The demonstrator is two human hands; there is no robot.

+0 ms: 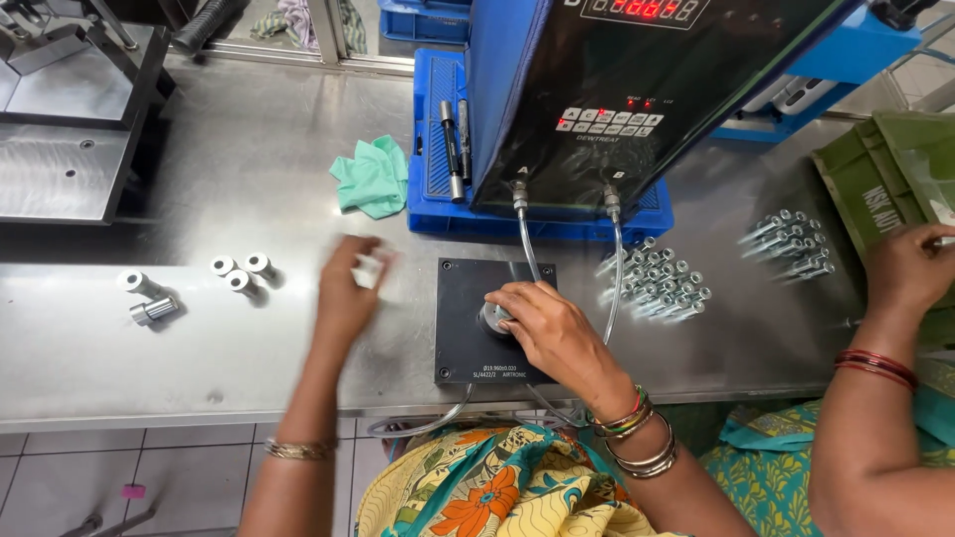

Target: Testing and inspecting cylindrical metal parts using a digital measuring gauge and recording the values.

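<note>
Metal bushing (493, 316) — a short round silver piece — sits at the middle of a black square plate (466, 338) on the steel table (249, 169), and the right hand (550, 333) lies over it, fingers curled around its top so that most of it is hidden. The left hand (348, 288) is over the table to the left of the plate, blurred; something small and pale (370, 268) shows at its fingertips, and I cannot tell whether the fingers are closed on it or only near it.

Two clear hoses (527, 249) run from the plate up to a blue and black gauge unit (597, 109) with a red number display and small buttons, standing just behind the plate. Right of the hoses lies a heap of silver cylinders (659, 281), with a second heap (791, 241) farther right beside a green crate (875, 179). Another person's hand (910, 268), wearing red bangles at the wrist, reaches towards that crate.

Left of the person's own hands, three short silver cylinders (242, 271) stand close together, and two more (144, 296) lie further left. A crumpled green cloth (373, 177) rests just beside the blue base of the unit — two dark pen-like tools (453, 149) lie on that base.
</note>
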